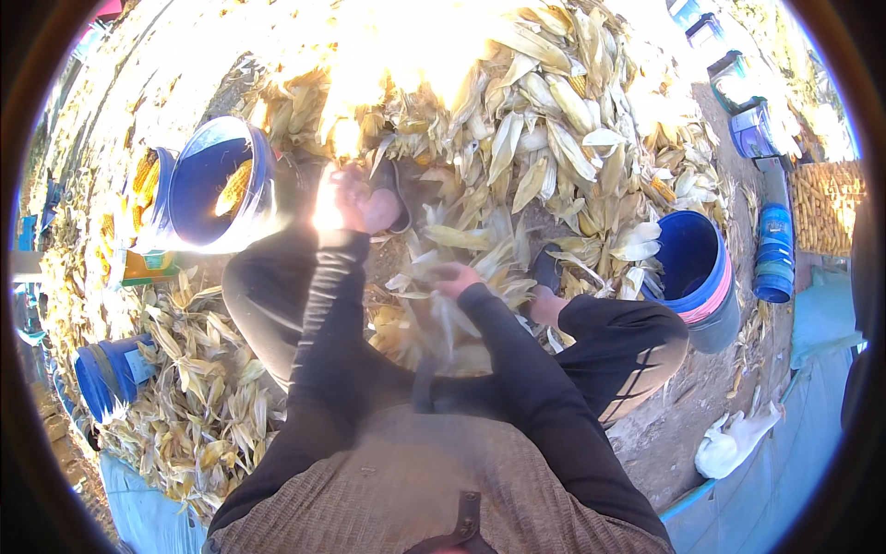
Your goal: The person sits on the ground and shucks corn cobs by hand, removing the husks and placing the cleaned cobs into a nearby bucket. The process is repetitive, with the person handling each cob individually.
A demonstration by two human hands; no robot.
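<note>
Bright glare falls on my left hand [340,197], which is beside my foot at the edge of the husk heap; whether it holds anything cannot be made out. Between my knees, my right hand [457,278] is blurred, with loose dry corn husks [446,315] at its fingers; its grip is unclear. Ahead lies a large heap of corn ears in pale husks [547,131]. To the left, a blue bucket [259,187] has a husked yellow corn cob [234,188] inside, and another bucket [165,187] beside it holds several cobs.
A blue bucket with a pink band [707,298] stands by my right knee. Another blue bucket [114,374] lies among husks at lower left. Stacked blue buckets [774,253], a mass of husked cobs [830,208] and a white animal [735,443] are at the right.
</note>
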